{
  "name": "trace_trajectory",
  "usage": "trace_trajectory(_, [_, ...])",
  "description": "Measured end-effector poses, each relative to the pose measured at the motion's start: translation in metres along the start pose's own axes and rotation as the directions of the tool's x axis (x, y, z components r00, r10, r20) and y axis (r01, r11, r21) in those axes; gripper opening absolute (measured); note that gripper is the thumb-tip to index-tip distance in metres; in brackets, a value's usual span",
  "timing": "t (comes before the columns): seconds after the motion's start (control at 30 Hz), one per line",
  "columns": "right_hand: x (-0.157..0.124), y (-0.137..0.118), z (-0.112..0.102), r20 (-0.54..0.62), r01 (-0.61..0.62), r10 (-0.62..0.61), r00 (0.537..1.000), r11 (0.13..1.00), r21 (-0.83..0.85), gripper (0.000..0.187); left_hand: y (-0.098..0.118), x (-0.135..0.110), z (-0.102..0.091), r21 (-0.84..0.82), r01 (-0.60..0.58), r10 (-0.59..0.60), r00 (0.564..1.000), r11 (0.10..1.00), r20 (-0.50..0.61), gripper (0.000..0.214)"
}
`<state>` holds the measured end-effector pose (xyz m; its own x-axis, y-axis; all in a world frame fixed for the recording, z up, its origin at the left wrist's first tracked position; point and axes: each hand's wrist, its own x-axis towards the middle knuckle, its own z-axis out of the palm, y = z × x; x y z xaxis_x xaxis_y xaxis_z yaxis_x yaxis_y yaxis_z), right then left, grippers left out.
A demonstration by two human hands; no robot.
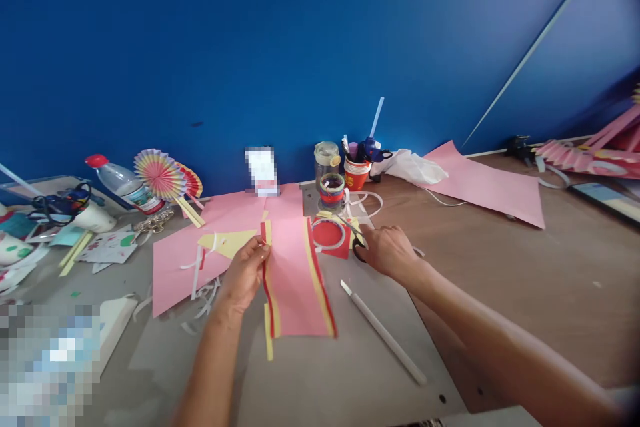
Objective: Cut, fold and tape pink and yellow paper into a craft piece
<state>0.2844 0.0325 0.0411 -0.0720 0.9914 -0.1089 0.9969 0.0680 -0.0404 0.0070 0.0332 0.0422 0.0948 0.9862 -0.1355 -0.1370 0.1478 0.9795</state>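
Note:
My left hand (250, 270) pinches the left edge of a pink paper strip (295, 280), which has red and yellow bands along both long sides. The strip stretches toward me over the grey desk top. To its right, my right hand (393, 250) is closed at the dark handles of a pair of scissors (358, 247), whose blades point away to the left. Beside the scissors lie a red paper square (334, 248) and a white ring of tape or strip (329, 234). A long white stick with a pointed tip (385, 333) rests nearer to me.
Pink sheets (175, 273) and white paper scraps (205, 297) lie at left. Behind stand a pleated paper fan (163, 177), a clear bottle (120, 180), a jar (331, 192) and a red cup of tools (355, 177). Another pink sheet (495, 183) lies at right.

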Motion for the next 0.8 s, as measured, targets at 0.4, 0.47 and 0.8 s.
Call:
trace_trajectory(0.4, [0.013,-0.005,0.001,0.148,0.104,-0.102,0.984,0.995,-0.009,0.047,0.044,0.005,0.007,0.699,-0.208,0.105,0.976,0.684,0.189,0.029])
trace_trajectory(0.47, [0.018,-0.002,-0.005,0.168,0.137,-0.137,0.976,0.99,0.016,0.051,0.04,0.005,0.016,0.761,-0.239,0.053,0.964,0.604,0.262,0.029])
trace_trajectory(0.8, [0.01,-0.015,-0.012,0.036,0.23,-0.373,0.927,0.643,0.731,0.032,0.009,-0.001,0.043,0.826,-0.448,0.048,0.886,0.343,0.46,0.033])
